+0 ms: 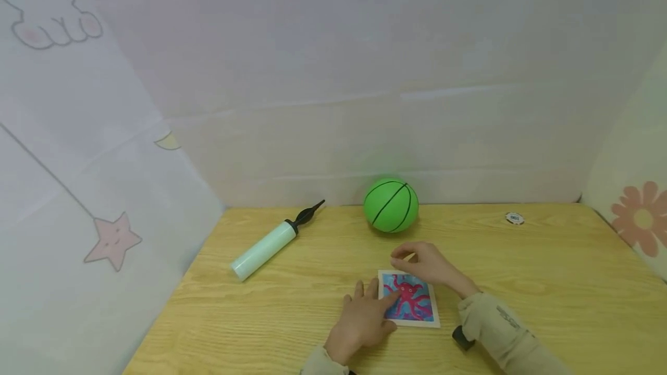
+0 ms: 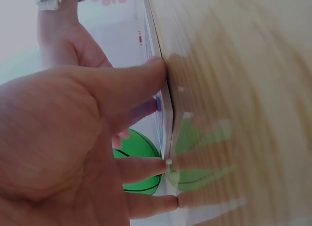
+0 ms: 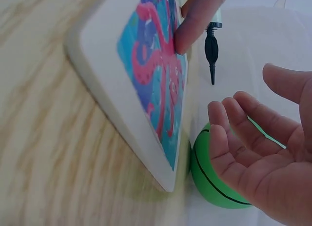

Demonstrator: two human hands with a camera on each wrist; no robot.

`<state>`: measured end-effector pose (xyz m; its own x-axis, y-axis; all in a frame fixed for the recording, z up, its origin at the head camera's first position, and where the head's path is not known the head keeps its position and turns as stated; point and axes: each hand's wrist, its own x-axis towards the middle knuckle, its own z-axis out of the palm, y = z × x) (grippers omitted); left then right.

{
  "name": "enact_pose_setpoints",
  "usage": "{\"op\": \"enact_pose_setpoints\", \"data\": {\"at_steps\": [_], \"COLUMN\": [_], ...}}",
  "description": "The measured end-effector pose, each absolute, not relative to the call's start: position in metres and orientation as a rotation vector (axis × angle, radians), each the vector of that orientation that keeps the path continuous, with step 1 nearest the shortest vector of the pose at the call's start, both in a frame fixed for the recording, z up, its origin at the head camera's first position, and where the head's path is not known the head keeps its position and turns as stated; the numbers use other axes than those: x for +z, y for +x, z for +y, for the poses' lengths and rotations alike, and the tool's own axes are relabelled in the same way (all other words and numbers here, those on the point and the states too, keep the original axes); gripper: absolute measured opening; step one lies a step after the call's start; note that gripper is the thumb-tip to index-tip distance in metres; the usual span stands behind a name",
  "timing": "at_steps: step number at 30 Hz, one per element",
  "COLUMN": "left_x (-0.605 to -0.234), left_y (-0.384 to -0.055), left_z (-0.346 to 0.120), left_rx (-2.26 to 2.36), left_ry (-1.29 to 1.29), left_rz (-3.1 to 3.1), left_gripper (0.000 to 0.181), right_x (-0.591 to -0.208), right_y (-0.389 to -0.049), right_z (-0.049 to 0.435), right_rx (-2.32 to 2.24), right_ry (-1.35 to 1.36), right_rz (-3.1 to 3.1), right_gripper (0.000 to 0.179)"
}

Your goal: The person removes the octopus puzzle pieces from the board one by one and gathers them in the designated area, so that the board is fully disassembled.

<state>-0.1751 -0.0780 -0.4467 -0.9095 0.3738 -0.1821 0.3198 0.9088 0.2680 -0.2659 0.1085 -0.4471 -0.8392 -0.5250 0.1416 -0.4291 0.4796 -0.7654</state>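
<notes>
Fingers (image 1: 373, 288) on both your hands are released: the left ones are straight and spread, the right ones are softly bent, and neither group grasps a thing. Farthest to the left of your fingers, a pink star (image 1: 113, 243) with a small smile is printed on the pale cloth wall (image 1: 365, 74). Nearer, yet well apart from your left fingertips, on their left and farther from you, a pump (image 1: 264, 250) lies aslant on the wooden table (image 1: 521, 265). Its body is pale mint, and its black nozzle (image 1: 305, 216) is directed away from you, toward the right. Next comes your left hand (image 1: 361, 320). Its index finger (image 1: 391, 298) rests upon the octopus picture (image 1: 417, 304), and its thumb (image 2: 141, 74) touches the near edge, close to the left corner. This picture lies flat, just to the right of your left fingers; it shows a pink octopus on blue and purple, inside a white border. Beyond your right fingertips, near to them, a green ball (image 1: 391, 205) with black lines sits on the table. Your right hand (image 1: 428, 263) hangs above the far edge of the picture, its fingertips directed to the left. Farther from you, and to the right of these fingers, one small round chip (image 1: 514, 218) lies flat. At the extreme right, well apart from your fingers, the cloth carries an orange flower (image 1: 643, 219).
</notes>
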Motion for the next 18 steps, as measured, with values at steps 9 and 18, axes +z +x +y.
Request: {"op": "enact_pose_setpoints", "data": {"at_steps": [9, 18], "left_x": [-0.446, -0.448], "left_y": [-0.174, -0.176], "left_z": [-0.077, -0.079], "left_rx": [0.306, 0.309], "left_ry": [0.529, 0.507], "left_rz": [2.870, 2.833], "left_gripper": [0.054, 0.054], "right_x": [-0.452, -0.458], "right_y": [-0.273, -0.278], "right_z": [0.102, 0.099], "right_rx": [-1.275, -1.197], "right_ry": [-0.910, -0.905], "right_rz": [2.573, 2.587], "right_gripper": [0.030, 0.024]}}
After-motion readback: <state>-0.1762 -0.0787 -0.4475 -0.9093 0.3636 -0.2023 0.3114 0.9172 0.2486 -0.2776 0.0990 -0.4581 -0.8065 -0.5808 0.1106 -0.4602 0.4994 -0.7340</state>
